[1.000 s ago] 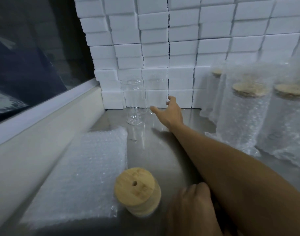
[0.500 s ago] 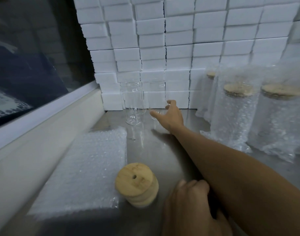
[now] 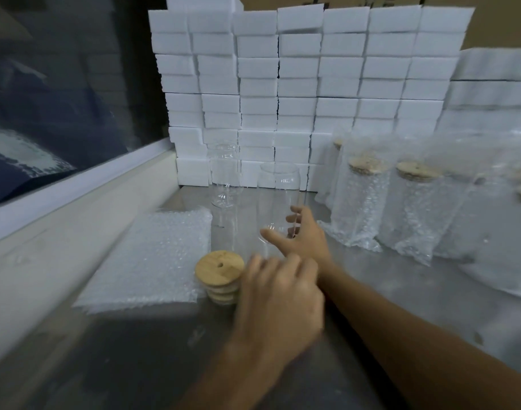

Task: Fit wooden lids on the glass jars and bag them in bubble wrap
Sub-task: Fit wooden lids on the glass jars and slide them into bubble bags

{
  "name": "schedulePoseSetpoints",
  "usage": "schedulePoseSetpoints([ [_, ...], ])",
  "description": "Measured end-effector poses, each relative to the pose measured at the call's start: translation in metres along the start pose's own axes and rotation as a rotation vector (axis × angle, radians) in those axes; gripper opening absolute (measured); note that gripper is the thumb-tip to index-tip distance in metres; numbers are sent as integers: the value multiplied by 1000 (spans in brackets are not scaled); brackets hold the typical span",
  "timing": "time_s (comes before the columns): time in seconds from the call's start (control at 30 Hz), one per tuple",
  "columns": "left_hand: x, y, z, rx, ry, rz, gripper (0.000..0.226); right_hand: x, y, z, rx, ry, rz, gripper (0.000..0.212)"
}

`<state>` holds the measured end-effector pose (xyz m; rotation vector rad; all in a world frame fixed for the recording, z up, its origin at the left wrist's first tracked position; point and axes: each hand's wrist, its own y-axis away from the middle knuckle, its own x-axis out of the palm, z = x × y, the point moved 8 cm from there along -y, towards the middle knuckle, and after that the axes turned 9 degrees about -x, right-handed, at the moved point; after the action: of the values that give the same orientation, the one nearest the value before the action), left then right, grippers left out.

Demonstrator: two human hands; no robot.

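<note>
On a metal table (image 3: 401,294) stand two bare glass jars: the right hand (image 3: 303,235) curls its fingers round the nearer jar (image 3: 278,199), the second jar (image 3: 223,176) behind it to the left. The left hand (image 3: 278,294), fingers relaxed and blurred, sits beside one stack of wooden lids (image 3: 221,275) next to a bubble wrap pile (image 3: 152,258); at least four wrapped, lidded jars (image 3: 362,202) stand right. Half a second ago the held jar stood farther back and the left hand was lower.

One camera sits on my head, looking forward and down, close over my hands, across the metal table (image 3: 371,291) toward the stacked white boxes (image 3: 297,84).
</note>
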<state>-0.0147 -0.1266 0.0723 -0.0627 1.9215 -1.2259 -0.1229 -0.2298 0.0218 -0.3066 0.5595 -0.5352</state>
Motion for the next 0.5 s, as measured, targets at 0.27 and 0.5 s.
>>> schedulePoseSetpoints([
  [0.27,-36,-2,102,-449,-366,100,40,-28,58,10,23,-5,-10,95],
  [0.5,-21,6,123,-554,-443,212,48,-40,86,19,1,7,-19,80],
])
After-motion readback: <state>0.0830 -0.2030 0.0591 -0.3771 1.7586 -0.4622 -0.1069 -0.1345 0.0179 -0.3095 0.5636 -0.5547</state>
